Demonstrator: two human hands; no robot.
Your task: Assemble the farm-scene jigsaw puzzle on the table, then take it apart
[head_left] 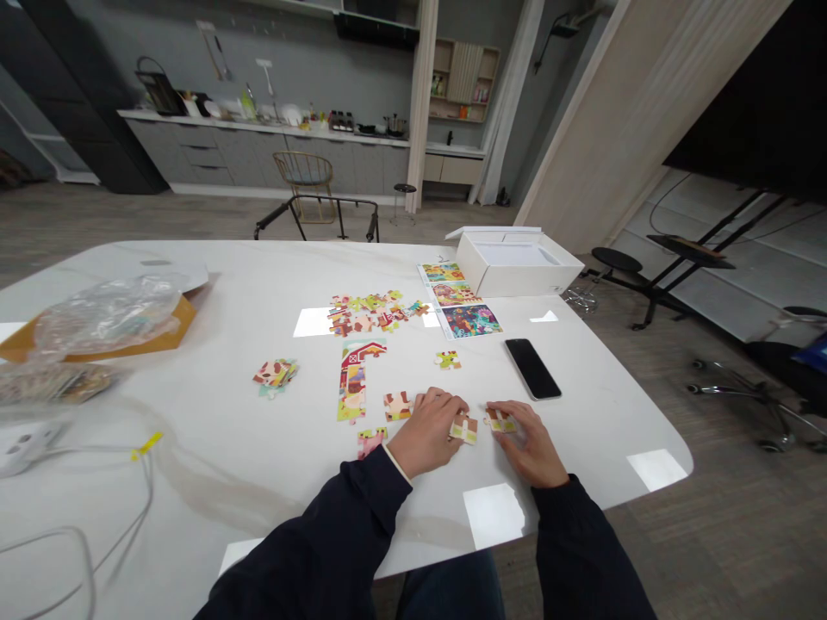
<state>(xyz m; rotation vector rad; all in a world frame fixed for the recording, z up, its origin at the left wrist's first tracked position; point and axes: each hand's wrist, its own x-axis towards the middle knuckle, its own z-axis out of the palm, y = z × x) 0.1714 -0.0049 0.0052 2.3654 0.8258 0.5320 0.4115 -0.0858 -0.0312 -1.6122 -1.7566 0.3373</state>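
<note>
My left hand (427, 430) is closed on a brown and cream puzzle piece (463, 429) at the table's near side. A similar puzzle piece (500, 420) is pinched by my right hand (528, 443); a small gap parts the two pieces. Left of my hands lie a brown-patched piece (396, 406) and a pink piece (370, 443), the latter partly behind my left wrist. Beyond them is a joined puzzle section (352, 383) with a red barn. A green piece (447, 359) lies alone farther off. Several loose pieces (368, 312) are spread behind the joined section.
A small pile of pieces (276, 375) lies to the left. Picture sheets (471, 320) and an open white box (517, 274) are at the back right, with a black phone (533, 368) nearer. Plastic wrapping (109, 314), a power strip (26, 446) and cables occupy the left side.
</note>
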